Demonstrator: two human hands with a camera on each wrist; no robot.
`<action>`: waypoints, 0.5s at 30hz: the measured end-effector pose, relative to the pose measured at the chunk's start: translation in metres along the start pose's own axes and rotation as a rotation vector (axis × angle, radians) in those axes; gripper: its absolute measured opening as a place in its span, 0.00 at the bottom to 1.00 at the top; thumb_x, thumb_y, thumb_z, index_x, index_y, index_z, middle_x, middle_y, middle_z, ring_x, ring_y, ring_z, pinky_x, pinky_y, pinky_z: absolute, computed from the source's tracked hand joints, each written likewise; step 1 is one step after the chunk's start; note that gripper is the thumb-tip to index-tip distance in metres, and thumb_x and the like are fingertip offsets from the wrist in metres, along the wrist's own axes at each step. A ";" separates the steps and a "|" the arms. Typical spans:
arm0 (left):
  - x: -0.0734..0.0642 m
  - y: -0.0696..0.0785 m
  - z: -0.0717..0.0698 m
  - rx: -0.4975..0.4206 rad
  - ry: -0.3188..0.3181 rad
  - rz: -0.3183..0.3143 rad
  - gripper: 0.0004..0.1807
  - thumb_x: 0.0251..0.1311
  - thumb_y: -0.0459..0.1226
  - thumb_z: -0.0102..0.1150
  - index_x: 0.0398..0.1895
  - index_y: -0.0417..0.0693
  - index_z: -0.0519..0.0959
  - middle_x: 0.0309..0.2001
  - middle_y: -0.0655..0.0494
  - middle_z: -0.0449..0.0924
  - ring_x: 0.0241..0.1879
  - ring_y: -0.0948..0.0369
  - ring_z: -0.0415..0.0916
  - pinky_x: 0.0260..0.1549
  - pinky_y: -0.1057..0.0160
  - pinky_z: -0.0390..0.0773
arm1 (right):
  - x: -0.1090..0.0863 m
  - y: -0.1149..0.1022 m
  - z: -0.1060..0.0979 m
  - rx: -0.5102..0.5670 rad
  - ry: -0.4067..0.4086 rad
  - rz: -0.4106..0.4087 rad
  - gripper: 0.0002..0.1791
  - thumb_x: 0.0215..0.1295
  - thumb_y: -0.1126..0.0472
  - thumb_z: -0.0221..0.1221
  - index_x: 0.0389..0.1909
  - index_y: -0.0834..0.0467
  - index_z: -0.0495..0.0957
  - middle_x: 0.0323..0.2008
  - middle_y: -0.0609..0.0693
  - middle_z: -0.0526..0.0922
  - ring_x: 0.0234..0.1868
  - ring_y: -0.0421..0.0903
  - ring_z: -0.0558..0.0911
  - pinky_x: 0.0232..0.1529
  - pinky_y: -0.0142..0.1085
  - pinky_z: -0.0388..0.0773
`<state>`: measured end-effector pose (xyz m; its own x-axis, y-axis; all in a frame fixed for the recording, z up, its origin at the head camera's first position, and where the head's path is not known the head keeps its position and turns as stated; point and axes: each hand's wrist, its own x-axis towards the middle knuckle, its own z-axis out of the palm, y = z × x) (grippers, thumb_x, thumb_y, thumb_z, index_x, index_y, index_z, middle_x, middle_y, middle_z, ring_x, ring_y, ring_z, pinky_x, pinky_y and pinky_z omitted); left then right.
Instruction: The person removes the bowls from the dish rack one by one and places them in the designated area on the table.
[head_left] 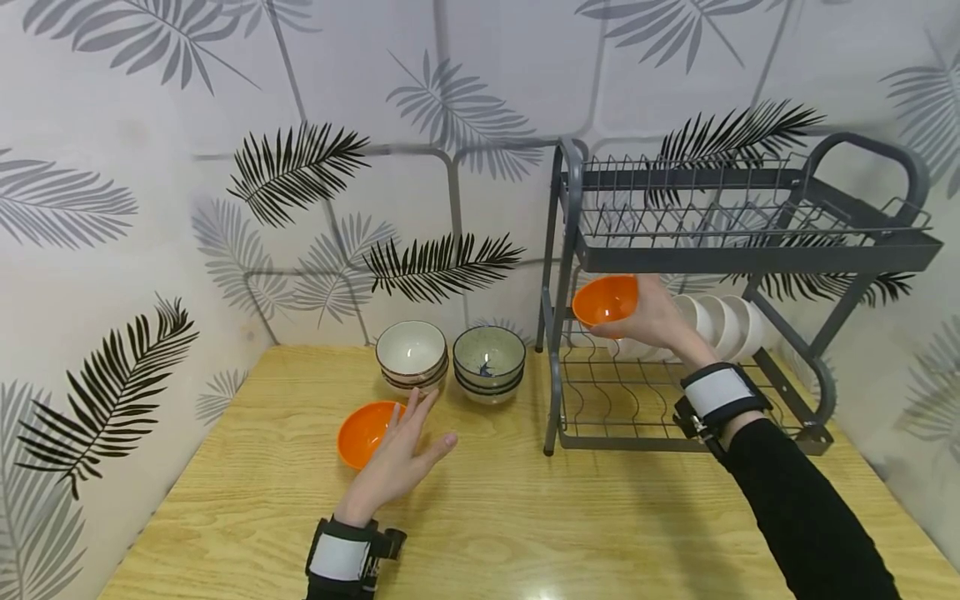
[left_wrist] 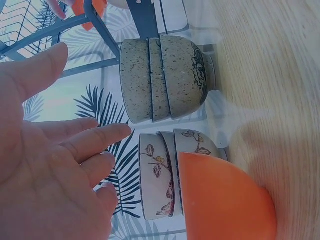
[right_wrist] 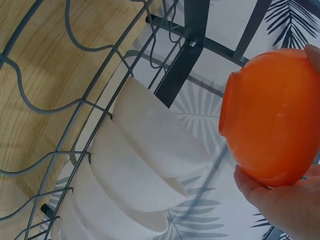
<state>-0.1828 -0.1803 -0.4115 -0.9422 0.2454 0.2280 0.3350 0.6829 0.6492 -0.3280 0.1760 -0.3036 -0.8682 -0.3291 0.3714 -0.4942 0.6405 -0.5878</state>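
My right hand (head_left: 651,317) grips an orange bowl (head_left: 602,302) by its side, between the two tiers of the dish rack (head_left: 678,443). In the right wrist view the bowl's foot (right_wrist: 227,105) faces left, toward several white bowls (right_wrist: 145,132) leaning in a row on the lower tier. My left hand (head_left: 401,462) hovers with fingers extended beside a second orange bowl (head_left: 360,442) on the table, partly hiding it. Behind that bowl stand a stack of white bowls with a leaf pattern (head_left: 410,348) and a stack of speckled bowls (left_wrist: 145,80).
The rack's upper tier (head_left: 757,258) has a wire basket with a thick grey frame and stands above my right hand. A wall (head_left: 480,108) with leaf prints closes off the back of the wooden table (head_left: 517,517).
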 end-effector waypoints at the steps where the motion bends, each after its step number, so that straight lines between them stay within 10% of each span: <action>1: 0.000 0.000 0.000 -0.002 0.001 0.000 0.42 0.65 0.55 0.51 0.75 0.44 0.51 0.74 0.35 0.40 0.71 0.40 0.33 0.67 0.35 0.40 | -0.002 -0.001 -0.001 0.008 -0.001 0.009 0.43 0.43 0.58 0.74 0.59 0.70 0.65 0.50 0.69 0.74 0.47 0.63 0.74 0.43 0.57 0.77; 15: 0.001 0.003 0.001 -0.037 0.088 0.066 0.38 0.67 0.50 0.53 0.74 0.46 0.54 0.74 0.36 0.37 0.71 0.37 0.31 0.66 0.34 0.40 | -0.027 -0.017 -0.006 0.026 0.029 0.130 0.60 0.43 0.47 0.73 0.70 0.66 0.49 0.58 0.66 0.66 0.50 0.61 0.72 0.47 0.56 0.77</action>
<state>-0.1828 -0.1777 -0.4101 -0.9155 0.2266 0.3325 0.3972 0.6409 0.6569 -0.2959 0.1782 -0.2997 -0.9237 -0.2238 0.3110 -0.3785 0.6585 -0.6504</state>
